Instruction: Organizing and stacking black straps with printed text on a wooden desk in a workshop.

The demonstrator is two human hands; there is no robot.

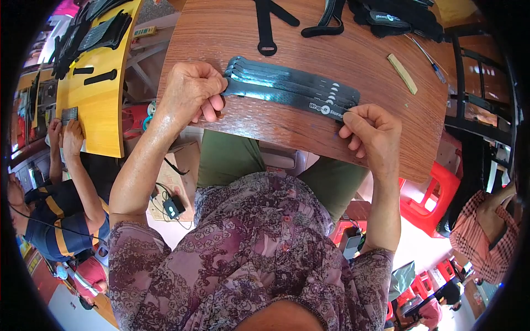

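Several glossy black storage straps (292, 73) lie fanned in overlapping rows on the brown wooden table (221, 33), their rounded ends at the left and pale print at the right. The nearest black strap (276, 98) is stretched between my hands along the near side of the row. My left hand (193, 91) pinches its rounded left end between thumb and fingers. Its printed right end is pinched by my right hand (374, 131), thumb on top. Whether this strap touches the table, I cannot tell.
Farther back lie a looped black strap (266, 33), another bent strap (326, 27) and a black strap pile (386, 19). A tan strip (403, 73) and a screwdriver (433, 65) rest at right. A co-worker's hands (72, 135) are at the yellow table (105, 113).
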